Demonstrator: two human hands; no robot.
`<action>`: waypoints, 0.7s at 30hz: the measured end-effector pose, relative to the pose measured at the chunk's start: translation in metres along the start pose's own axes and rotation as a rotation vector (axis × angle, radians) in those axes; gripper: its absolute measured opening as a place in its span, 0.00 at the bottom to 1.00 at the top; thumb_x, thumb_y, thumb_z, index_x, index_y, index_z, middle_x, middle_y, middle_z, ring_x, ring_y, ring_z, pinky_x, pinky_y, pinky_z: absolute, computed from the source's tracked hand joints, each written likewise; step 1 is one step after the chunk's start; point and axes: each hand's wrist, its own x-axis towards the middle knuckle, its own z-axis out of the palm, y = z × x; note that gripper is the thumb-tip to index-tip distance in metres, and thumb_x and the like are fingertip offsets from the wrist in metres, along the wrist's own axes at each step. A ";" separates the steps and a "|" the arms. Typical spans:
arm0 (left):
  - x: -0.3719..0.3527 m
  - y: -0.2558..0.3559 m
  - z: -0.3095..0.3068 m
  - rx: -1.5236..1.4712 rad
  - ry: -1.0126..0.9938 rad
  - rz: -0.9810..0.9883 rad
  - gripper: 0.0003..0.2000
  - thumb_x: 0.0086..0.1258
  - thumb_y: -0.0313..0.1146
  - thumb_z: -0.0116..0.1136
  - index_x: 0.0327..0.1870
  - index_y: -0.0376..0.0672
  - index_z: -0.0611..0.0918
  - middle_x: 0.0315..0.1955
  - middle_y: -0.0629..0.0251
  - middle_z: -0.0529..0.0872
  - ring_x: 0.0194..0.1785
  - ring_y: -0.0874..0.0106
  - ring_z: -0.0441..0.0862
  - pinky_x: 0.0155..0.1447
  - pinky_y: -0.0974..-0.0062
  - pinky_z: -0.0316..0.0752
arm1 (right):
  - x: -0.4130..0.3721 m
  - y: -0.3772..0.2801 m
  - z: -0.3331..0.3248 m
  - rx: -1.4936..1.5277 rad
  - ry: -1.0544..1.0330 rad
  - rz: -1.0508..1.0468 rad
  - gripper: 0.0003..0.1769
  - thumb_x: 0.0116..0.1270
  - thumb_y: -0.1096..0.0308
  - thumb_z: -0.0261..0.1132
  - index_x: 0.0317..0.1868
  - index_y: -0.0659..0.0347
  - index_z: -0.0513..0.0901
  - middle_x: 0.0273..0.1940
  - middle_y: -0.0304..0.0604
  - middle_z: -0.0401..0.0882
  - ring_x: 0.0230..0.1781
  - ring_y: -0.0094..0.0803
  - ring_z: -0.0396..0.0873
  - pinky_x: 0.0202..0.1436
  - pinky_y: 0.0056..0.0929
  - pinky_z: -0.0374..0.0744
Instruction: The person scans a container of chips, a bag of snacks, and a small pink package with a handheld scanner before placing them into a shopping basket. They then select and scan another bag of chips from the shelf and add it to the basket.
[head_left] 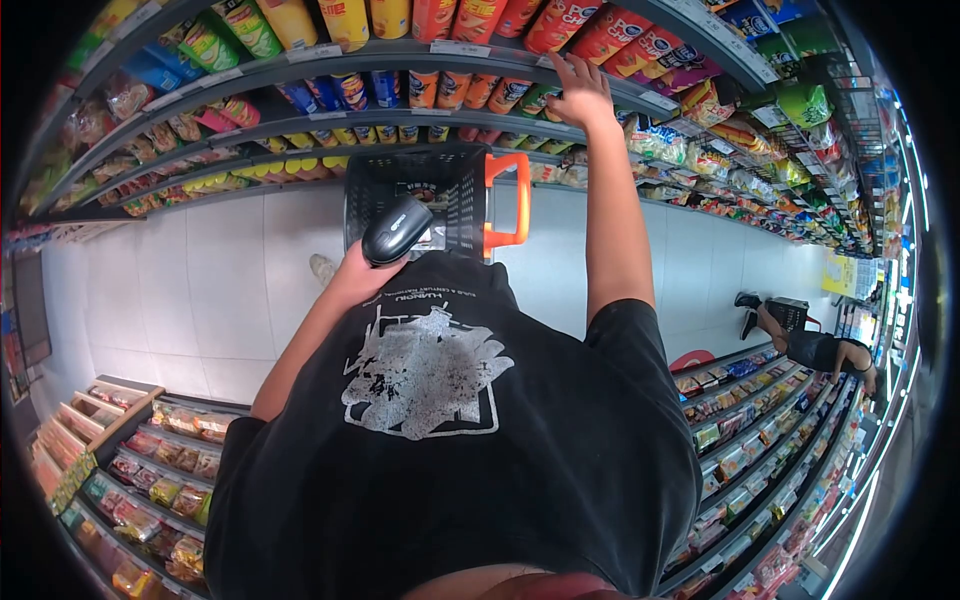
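Note:
My left hand is wrapped round a black handheld barcode scanner, held above a black plastic shopping basket. The basket has an orange handle on its right side, and some items inside are only partly visible. My right hand reaches forward to the shelf edge, fingers spread and holding nothing visible. Just beyond its fingertips lie red chip packs. Orange canisters stand on the shelf below, left of that hand.
Shelves of bagged snacks continue to the right. Behind me are more shelves of packaged goods, with a wooden display rack at left. Farther down the aisle at right, a person is beside another dark basket. Pale tiled floor runs between the shelves.

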 end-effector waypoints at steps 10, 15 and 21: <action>0.000 0.001 0.002 -0.010 -0.040 -0.013 0.17 0.70 0.30 0.70 0.56 0.35 0.82 0.46 0.66 0.89 0.49 0.77 0.83 0.58 0.75 0.76 | -0.002 -0.004 0.006 0.048 0.128 -0.028 0.46 0.57 0.53 0.72 0.77 0.40 0.65 0.71 0.46 0.66 0.74 0.50 0.63 0.77 0.51 0.63; 0.000 -0.004 0.003 0.027 -0.013 -0.004 0.17 0.69 0.30 0.71 0.56 0.35 0.82 0.45 0.66 0.89 0.48 0.78 0.83 0.57 0.76 0.77 | -0.012 -0.006 0.008 0.090 0.244 0.012 0.44 0.55 0.56 0.73 0.74 0.43 0.69 0.67 0.45 0.71 0.70 0.49 0.69 0.72 0.50 0.68; 0.002 0.004 0.000 0.028 -0.042 -0.037 0.17 0.68 0.30 0.71 0.55 0.35 0.82 0.46 0.66 0.89 0.48 0.78 0.83 0.56 0.77 0.77 | -0.019 -0.008 0.018 0.056 0.306 -0.040 0.47 0.53 0.58 0.74 0.75 0.47 0.67 0.68 0.46 0.70 0.71 0.48 0.68 0.72 0.50 0.69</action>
